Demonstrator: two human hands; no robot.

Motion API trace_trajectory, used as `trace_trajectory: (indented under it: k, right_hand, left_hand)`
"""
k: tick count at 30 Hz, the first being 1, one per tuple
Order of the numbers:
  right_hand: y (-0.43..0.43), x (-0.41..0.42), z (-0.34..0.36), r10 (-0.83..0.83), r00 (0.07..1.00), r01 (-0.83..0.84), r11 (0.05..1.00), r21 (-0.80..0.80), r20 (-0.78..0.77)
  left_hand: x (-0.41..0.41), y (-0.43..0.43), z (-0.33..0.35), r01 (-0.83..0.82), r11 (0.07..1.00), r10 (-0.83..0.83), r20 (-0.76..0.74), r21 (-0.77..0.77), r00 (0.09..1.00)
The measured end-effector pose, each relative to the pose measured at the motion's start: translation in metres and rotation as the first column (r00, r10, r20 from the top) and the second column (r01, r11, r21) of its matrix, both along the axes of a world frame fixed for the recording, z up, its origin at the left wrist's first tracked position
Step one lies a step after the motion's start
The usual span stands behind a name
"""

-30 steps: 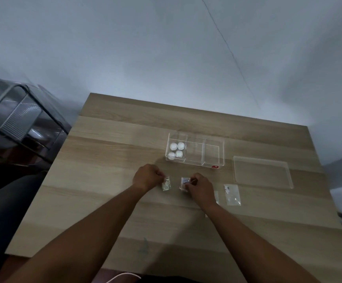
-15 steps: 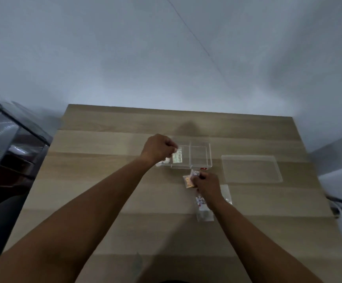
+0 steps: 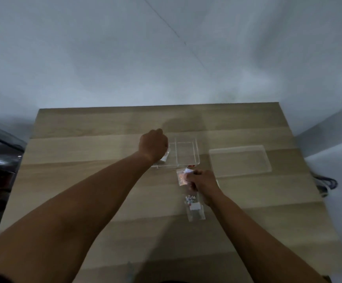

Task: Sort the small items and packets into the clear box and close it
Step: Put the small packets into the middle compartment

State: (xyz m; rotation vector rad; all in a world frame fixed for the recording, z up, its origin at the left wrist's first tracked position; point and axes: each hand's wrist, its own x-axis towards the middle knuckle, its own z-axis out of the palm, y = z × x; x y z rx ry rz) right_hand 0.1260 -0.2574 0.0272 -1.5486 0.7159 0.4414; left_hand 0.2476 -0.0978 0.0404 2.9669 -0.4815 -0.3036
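Matt wood-grain table [image 3: 104,152], glossy clear-plastic box [image 3: 186,154] and lid [image 3: 240,161]

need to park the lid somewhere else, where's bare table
Free: the wood left of the left hand, and the far strip behind the clear box. Crowded: in front of the box, where the right hand and packets sit, beside the lid.

Plain indoor room, type not determinable. Evidence: a bare light-wood table [image 3: 84,180] set against blank pale walls [image 3: 104,58], with a dark cable [image 3: 327,183] beside its right edge.
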Motion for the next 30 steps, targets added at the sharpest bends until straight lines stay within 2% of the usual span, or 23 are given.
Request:
trace_trajectory:
  k: [4,8,12,16,19,22,26,30]
  right_hand:
    - [-0.001,0.001,0.008,0.018,1.0,-0.019,0.999,0.039,0.013]
    - [-0.002,0.01,0.022,0.042,0.997,-0.043,0.999,0.006,0.067]
    - [0.002,0.037,0.038,0.056,0.987,-0.048,0.997,-0.054,0.15]
    - [0.015,0.071,0.038,0.166,0.969,-0.131,0.974,-0.186,0.186]
    - [0.03,0.093,0.028,0.345,0.93,-0.264,0.866,-0.425,0.127]
    - [0.044,0.102,0.019,0.522,0.852,-0.389,0.689,-0.612,0.046]
    - [0.051,0.102,0.006,0.63,0.773,-0.482,0.512,-0.711,-0.07]
    - [0.052,0.098,0.0,0.649,0.758,-0.454,0.446,-0.771,-0.071]
  left_hand:
    - [-0.002,0.004,-0.007,0.015,1.0,-0.015,-0.017,-0.024,1.0]
    - [-0.005,0.015,-0.007,-0.034,0.984,0.044,0.054,-0.177,0.998]
    - [-0.01,0.04,-0.003,-0.238,0.907,0.287,0.097,-0.346,0.953]
    - [-0.025,0.067,-0.007,-0.456,0.807,0.482,-0.028,-0.374,0.876]
    - [-0.035,0.076,-0.01,-0.543,0.741,0.518,-0.178,-0.394,0.837]
    - [-0.04,0.079,-0.009,-0.585,0.709,0.524,-0.261,-0.393,0.811]
    - [-0.042,0.079,-0.007,-0.592,0.7,0.529,-0.267,-0.399,0.806]
    - [-0.041,0.079,-0.007,-0.604,0.683,0.539,-0.276,-0.409,0.796]
